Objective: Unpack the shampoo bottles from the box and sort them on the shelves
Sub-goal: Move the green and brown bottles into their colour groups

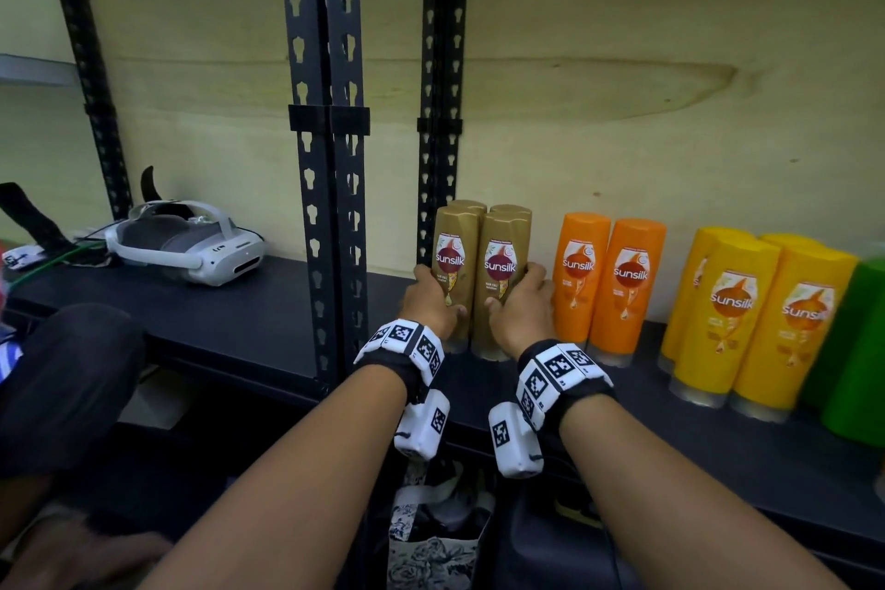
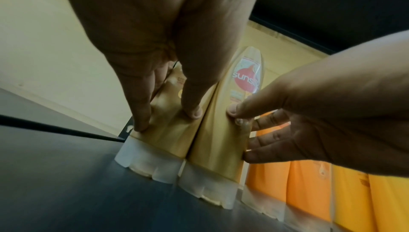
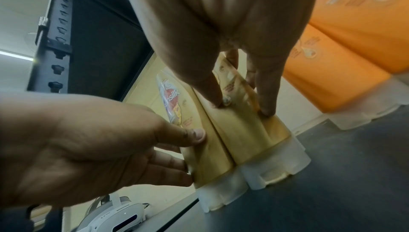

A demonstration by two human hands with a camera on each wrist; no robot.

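Several gold Sunsilk bottles stand cap-down in a tight block on the black shelf (image 1: 249, 321). My left hand (image 1: 435, 299) grips the front left gold bottle (image 1: 452, 264) low on its body, thumb on the front and fingers round its left side. My right hand (image 1: 519, 302) grips the front right gold bottle (image 1: 500, 273) the same way from the right. In the left wrist view my left hand (image 2: 168, 118) pinches the left bottle (image 2: 170, 141). In the right wrist view my right hand (image 3: 241, 109) holds the right bottle (image 3: 250, 136). Both caps rest on the shelf.
Two orange bottles (image 1: 608, 283) stand just right of my right hand, then yellow bottles (image 1: 747, 321) and a green one (image 1: 857, 350). A black slotted upright (image 1: 330, 158) rises left of the gold bottles. A white headset (image 1: 191, 244) lies further left. A patterned bag (image 1: 431, 541) sits below.
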